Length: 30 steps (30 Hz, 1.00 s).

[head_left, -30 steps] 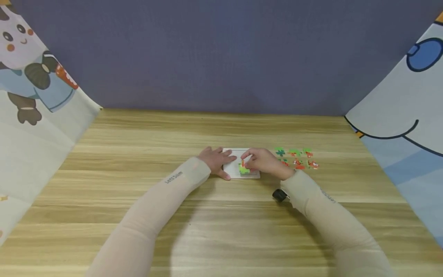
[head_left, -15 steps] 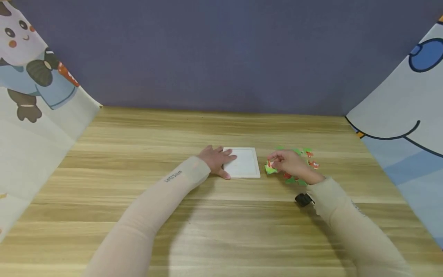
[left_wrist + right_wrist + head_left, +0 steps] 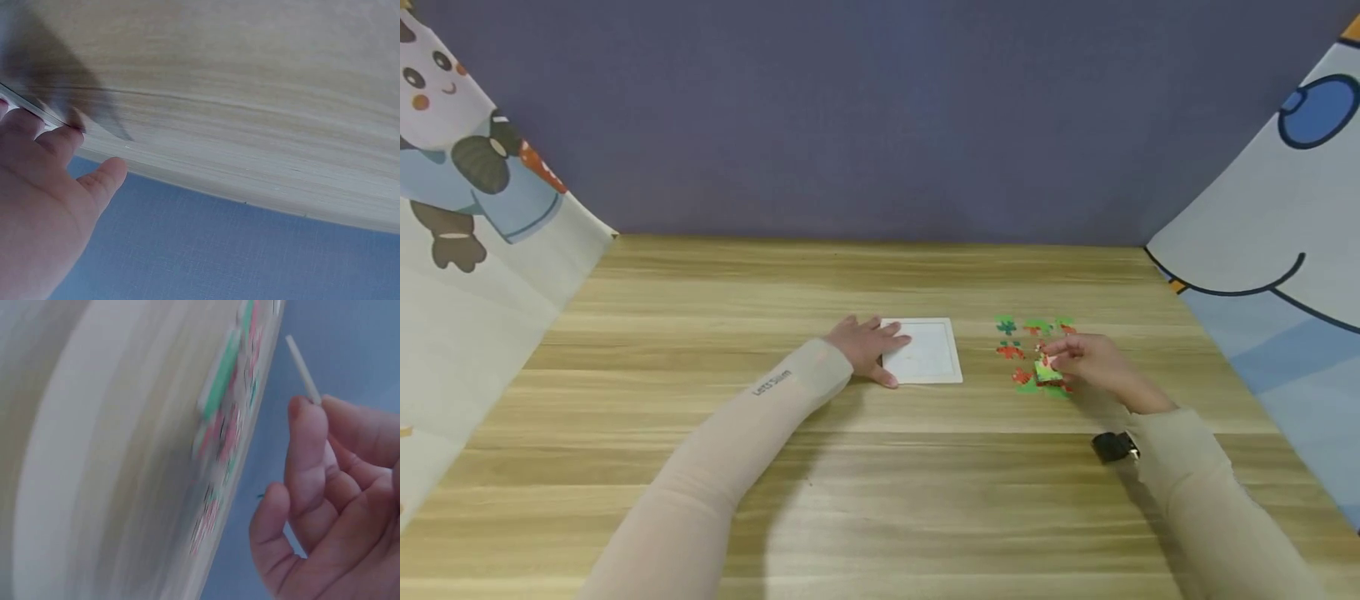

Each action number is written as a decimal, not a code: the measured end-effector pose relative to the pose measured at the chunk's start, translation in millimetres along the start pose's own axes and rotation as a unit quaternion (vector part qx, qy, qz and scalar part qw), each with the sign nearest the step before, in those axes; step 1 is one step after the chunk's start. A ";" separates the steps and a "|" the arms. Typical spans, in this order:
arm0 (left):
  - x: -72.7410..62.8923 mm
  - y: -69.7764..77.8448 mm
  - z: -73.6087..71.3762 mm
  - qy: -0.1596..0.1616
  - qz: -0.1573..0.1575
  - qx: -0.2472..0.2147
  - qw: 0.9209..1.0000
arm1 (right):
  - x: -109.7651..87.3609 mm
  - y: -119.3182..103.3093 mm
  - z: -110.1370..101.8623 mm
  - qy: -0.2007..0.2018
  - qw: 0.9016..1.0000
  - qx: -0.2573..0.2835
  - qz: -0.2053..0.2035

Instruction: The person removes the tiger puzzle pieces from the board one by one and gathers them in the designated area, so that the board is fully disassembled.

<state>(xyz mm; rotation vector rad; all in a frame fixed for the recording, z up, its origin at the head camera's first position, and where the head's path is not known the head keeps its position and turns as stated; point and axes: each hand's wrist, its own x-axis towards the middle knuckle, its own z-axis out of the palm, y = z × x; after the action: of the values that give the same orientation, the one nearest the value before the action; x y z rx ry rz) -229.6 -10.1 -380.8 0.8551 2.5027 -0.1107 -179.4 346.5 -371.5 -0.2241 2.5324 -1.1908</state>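
My left hand point(image 3: 863, 346) lies with spread fingers over the left side of a flat white puzzle tray point(image 3: 956, 354) at the middle of the table. In the left wrist view the same hand point(image 3: 47, 194) reaches along the tray's edge. Off to the right, my right hand point(image 3: 1088, 360) pinches a green puzzle piece point(image 3: 1047, 372) with some red on it, above the other pieces. The right wrist view shows that piece edge-on as a thin pale strip point(image 3: 303, 369) between thumb and fingertips. Loose red and green puzzle pieces point(image 3: 1011, 352) lie under and around it; some are hidden.
The wooden table point(image 3: 880, 475) runs back to a dark blue-grey panel point(image 3: 880, 125). Cartoon-printed cloths hang on both sides. A black wrist camera point(image 3: 1112, 447) sticks out from the right sleeve, low over the table.
My right hand has carried the green puzzle piece from above the tray rightward to the loose pieces, uncovering the tray. The left hand has stayed in place.
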 end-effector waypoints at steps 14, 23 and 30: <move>-2.3 4.2 -3.7 -0.016 -0.011 -0.013 1.000 | -18.1 31.3 -29.9 -0.039 0.997 0.009 0.064; -0.7 4.5 -2.8 -0.010 -0.005 0.005 1.000 | -22.5 38.3 -36.3 -0.047 0.995 0.001 0.092; -8.5 -1.7 9.9 0.019 0.040 0.032 0.999 | -21.1 35.9 -35.2 -0.036 0.994 -0.055 0.085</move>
<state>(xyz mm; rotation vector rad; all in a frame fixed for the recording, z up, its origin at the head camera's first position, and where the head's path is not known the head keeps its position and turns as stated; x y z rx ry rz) -220.6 -18.4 -385.5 0.9905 2.5075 -0.1499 -172.5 400.6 -373.3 -0.0745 2.5007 -0.9629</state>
